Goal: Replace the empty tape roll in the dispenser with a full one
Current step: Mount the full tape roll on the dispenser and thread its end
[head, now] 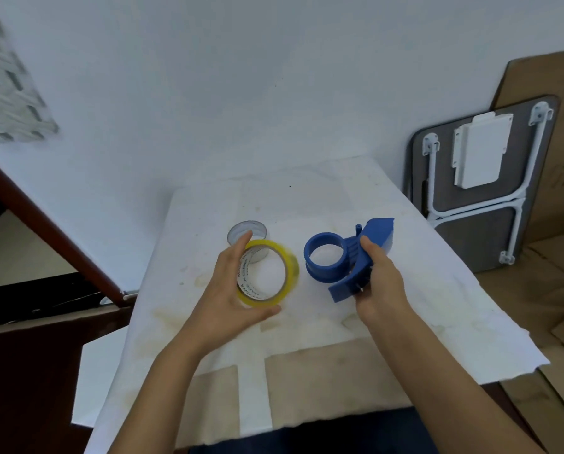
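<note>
Tape dispenser (349, 257), a blue plastic one, sits in the right hand (380, 283), lifted just above the white cloth (421, 290) that covers the table. The fingers wrap around its handle end from the right, with the thumb lying along the top edge, so the round hub (325, 258) faces up and to the left, toward the other hand. That hub is bare: nothing sits on it, and its open centre shows the cloth below, which suggests the spent core is already out. The left hand (233, 290) is spread wide around the full tape roll (269, 273), a yellow-tinted one with printed lettering on the inside of its core; the fingertips reach over the far rim and the thumb curls under the near rim, so the roll is pinched across its width with its hole left clear. Held this way, tilted with its opening toward the hub just beside it, the roll looks ready to be slid on, though the two are not yet touching. The yellow edge is smeared with blur, so I cannot tell where the loose tape end lies or which way it will unwind. Behind the full roll, partly hidden by the left fingers, the empty tape roll (248, 239) rests on the cloth, a thin greyish ring set aside out of the way. The next move probably calls for lining hole and hub squarely before pressing.
</note>
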Demonstrator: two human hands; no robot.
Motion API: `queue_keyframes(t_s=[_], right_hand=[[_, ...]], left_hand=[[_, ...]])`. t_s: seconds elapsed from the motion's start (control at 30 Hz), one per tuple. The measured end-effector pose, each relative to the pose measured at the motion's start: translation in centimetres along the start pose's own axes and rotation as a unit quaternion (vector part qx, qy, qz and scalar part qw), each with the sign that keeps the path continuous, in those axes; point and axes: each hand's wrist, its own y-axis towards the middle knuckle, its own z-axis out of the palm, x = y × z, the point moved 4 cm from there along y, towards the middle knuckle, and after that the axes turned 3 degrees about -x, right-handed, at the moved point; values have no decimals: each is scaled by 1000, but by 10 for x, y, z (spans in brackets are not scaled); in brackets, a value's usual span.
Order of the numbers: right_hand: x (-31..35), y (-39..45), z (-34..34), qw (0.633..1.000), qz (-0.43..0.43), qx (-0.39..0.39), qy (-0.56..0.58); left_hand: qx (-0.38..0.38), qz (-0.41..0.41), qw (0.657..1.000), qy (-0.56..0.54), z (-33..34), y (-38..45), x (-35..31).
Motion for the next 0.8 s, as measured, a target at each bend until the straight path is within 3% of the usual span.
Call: queue_keyframes(t_s=[0.27,0.53,0.8], right_hand=[[4,-1,-8,996,-61,-4,-62],[7,-4,-7,991,-89,14,-95],[6,-12,2,979,-127,63,-150]], left_hand=[[-2,50,999,-19,14,0,-22],[25,-35,982,-182,27,-1,-13],[70,7,996,-52,28,6,-18]])
